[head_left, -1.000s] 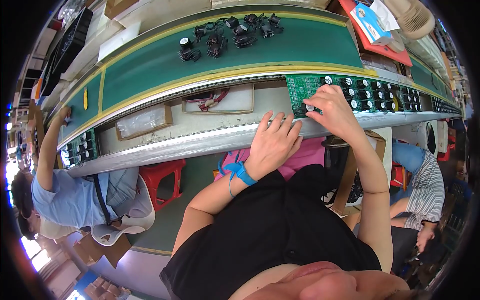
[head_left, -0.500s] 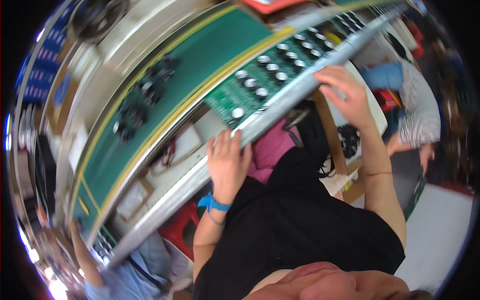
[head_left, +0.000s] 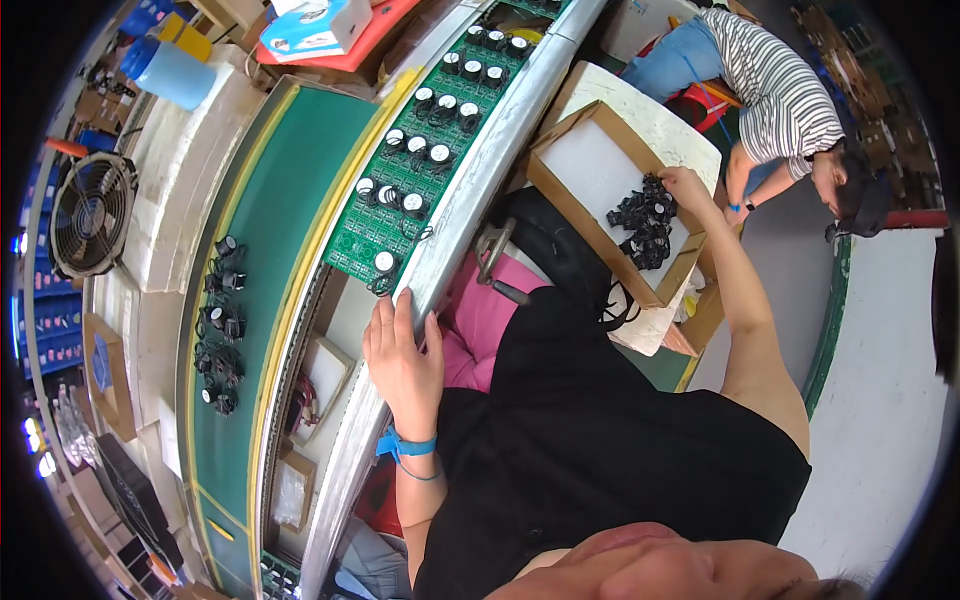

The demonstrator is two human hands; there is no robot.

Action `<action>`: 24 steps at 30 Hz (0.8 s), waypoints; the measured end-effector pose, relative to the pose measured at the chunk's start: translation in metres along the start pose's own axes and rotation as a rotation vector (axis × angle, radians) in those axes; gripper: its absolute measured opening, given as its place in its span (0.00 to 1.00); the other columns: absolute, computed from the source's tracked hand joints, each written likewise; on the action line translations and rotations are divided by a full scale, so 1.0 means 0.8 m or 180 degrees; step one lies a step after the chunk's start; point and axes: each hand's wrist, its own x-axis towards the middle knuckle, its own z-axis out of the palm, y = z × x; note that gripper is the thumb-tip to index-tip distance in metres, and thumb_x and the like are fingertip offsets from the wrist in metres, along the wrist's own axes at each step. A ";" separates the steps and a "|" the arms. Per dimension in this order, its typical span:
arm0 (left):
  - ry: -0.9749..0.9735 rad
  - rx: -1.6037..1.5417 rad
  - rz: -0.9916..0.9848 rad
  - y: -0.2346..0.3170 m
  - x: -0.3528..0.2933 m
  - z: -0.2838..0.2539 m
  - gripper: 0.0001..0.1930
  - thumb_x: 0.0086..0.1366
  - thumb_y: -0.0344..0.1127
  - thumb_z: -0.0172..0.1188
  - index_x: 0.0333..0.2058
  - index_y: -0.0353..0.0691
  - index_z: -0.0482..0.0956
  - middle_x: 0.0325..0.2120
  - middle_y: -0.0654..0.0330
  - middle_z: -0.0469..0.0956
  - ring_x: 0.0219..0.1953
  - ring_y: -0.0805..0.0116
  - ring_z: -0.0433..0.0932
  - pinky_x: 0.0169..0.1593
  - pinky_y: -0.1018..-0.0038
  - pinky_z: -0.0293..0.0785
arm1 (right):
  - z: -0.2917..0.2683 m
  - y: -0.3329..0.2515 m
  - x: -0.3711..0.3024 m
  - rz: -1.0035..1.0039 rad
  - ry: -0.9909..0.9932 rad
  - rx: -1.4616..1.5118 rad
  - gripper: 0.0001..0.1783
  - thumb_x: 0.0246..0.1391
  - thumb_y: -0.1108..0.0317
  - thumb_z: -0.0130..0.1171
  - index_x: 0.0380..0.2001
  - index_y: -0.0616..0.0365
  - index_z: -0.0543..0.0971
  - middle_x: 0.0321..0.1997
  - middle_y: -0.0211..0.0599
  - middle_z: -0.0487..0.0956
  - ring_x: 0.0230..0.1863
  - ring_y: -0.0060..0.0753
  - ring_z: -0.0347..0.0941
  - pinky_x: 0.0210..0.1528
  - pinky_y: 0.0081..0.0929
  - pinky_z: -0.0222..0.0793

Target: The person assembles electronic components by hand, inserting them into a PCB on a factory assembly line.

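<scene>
My left hand (head_left: 402,362) lies open on the metal rail (head_left: 458,205), fingers stretched out and nothing in it. Just beyond its fingertips is a green circuit board panel (head_left: 350,247) carrying rows of round, silver-topped parts with black wires (head_left: 446,107). My right hand (head_left: 688,190) reaches to the side wall of a shallow cardboard box (head_left: 583,222). Its fingers are curled together beside a heap of black wired parts (head_left: 648,222) inside; whatever they pinch is too small to make out. A blue band circles my left wrist.
Left of the rail runs a green conveyor belt (head_left: 300,160) with a cluster of black wired parts (head_left: 222,325). A tissue box (head_left: 315,28) sits on a red surface beyond. At right a person in a striped shirt (head_left: 775,80) bends forward. A fan (head_left: 93,215) stands far left.
My view has turned toward the right. My right hand has moved from beside the rail to the cardboard box. The left hand still rests on the rail.
</scene>
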 end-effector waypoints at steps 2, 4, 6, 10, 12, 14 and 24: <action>0.0013 0.0039 0.0020 0.001 0.004 0.003 0.21 0.57 0.33 0.62 0.50 0.35 0.72 0.46 0.43 0.73 0.49 0.47 0.73 0.54 0.57 0.66 | 0.002 -0.016 0.000 -0.0120 0.0193 0.0127 0.18 0.43 0.74 0.55 0.41 0.58 0.81 0.36 0.49 0.81 0.40 0.50 0.78 0.44 0.39 0.73; 0.0029 0.0043 0.0034 0.004 0.008 0.006 0.21 0.57 0.33 0.62 0.49 0.35 0.72 0.46 0.43 0.73 0.50 0.47 0.72 0.54 0.57 0.66 | 0.012 -0.011 0.004 -0.0454 0.0031 -0.0086 0.20 0.42 0.76 0.55 0.43 0.56 0.81 0.37 0.47 0.81 0.42 0.48 0.77 0.46 0.38 0.73; 0.0031 0.0035 0.0049 0.004 0.009 0.008 0.21 0.57 0.33 0.62 0.49 0.35 0.72 0.47 0.43 0.73 0.50 0.46 0.72 0.54 0.57 0.66 | 0.021 -0.015 0.007 -0.0818 -0.0122 -0.0300 0.22 0.41 0.77 0.55 0.44 0.54 0.81 0.38 0.45 0.81 0.44 0.46 0.76 0.47 0.36 0.72; 0.0052 -0.0007 0.0114 0.003 0.006 0.009 0.21 0.57 0.32 0.62 0.50 0.35 0.72 0.47 0.42 0.72 0.50 0.45 0.72 0.54 0.56 0.66 | 0.035 -0.025 0.004 -0.1098 -0.0040 -0.1241 0.24 0.37 0.79 0.56 0.42 0.53 0.81 0.36 0.40 0.80 0.45 0.43 0.71 0.49 0.33 0.69; 0.0075 -0.0012 0.0107 0.003 0.005 0.010 0.21 0.57 0.32 0.61 0.50 0.35 0.71 0.48 0.42 0.71 0.51 0.45 0.71 0.55 0.56 0.66 | 0.034 -0.029 0.005 -0.1004 -0.0319 -0.1695 0.23 0.37 0.78 0.57 0.43 0.53 0.81 0.37 0.38 0.80 0.44 0.41 0.72 0.48 0.34 0.69; 0.0042 -0.0133 0.0113 0.002 0.004 0.010 0.21 0.58 0.32 0.61 0.50 0.34 0.71 0.48 0.41 0.71 0.51 0.45 0.70 0.56 0.56 0.66 | 0.029 -0.037 -0.002 -0.1102 -0.0073 -0.1762 0.16 0.41 0.75 0.55 0.36 0.49 0.82 0.34 0.34 0.81 0.44 0.37 0.72 0.47 0.32 0.69; 0.0154 -0.0138 0.0154 -0.001 0.000 0.008 0.20 0.59 0.32 0.60 0.49 0.33 0.72 0.48 0.40 0.71 0.51 0.43 0.70 0.56 0.55 0.65 | -0.012 -0.061 -0.015 -0.0419 0.0481 0.0432 0.16 0.46 0.74 0.57 0.41 0.58 0.81 0.32 0.31 0.78 0.38 0.28 0.73 0.37 0.24 0.69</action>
